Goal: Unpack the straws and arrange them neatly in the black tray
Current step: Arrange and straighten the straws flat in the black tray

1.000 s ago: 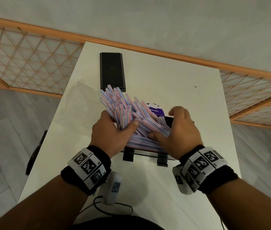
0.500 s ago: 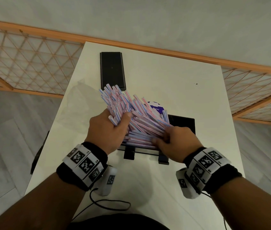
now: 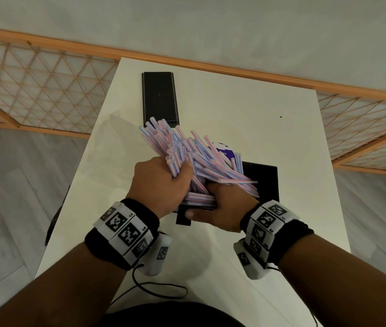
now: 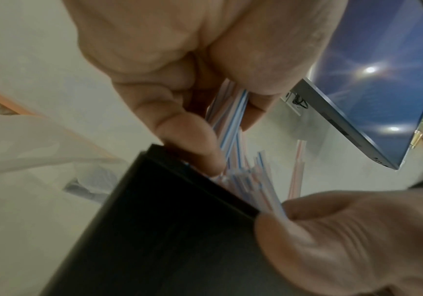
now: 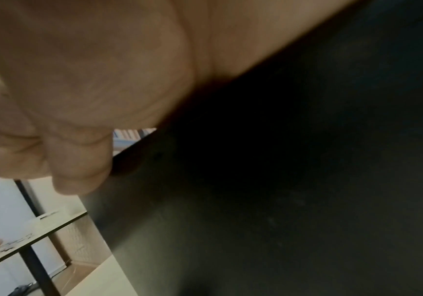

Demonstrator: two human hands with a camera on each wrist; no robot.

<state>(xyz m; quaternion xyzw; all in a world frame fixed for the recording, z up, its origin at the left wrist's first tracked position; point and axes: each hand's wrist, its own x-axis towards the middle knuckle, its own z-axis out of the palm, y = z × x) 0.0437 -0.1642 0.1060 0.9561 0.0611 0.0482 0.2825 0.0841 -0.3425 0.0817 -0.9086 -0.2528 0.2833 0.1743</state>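
Observation:
A thick bundle of pink-and-blue striped straws [image 3: 187,147] fans out toward the far left above the black tray [image 3: 266,182]. My left hand [image 3: 163,182] is fisted round the bundle's middle; the left wrist view shows straws [image 4: 233,120] running between its curled fingers. My right hand [image 3: 220,208] grips the straws' near ends at the tray's front edge, its thumb lying along the rim. The right wrist view shows only that hand [image 5: 91,80] against the dark tray wall [image 5: 281,180]. Most of the tray's inside is hidden.
A second long black tray [image 3: 160,97] lies at the far side of the white table [image 3: 246,109]. A purple-labelled pack [image 3: 222,149] shows behind the straws. Crumpled clear plastic [image 3: 114,131] sits at the table's left edge. A wooden lattice rail [image 3: 45,86] borders the table.
My right hand has come off the top of the pile and down to the straws' near ends at the tray's front. My left hand has closed round the bundle, gathering it tighter.

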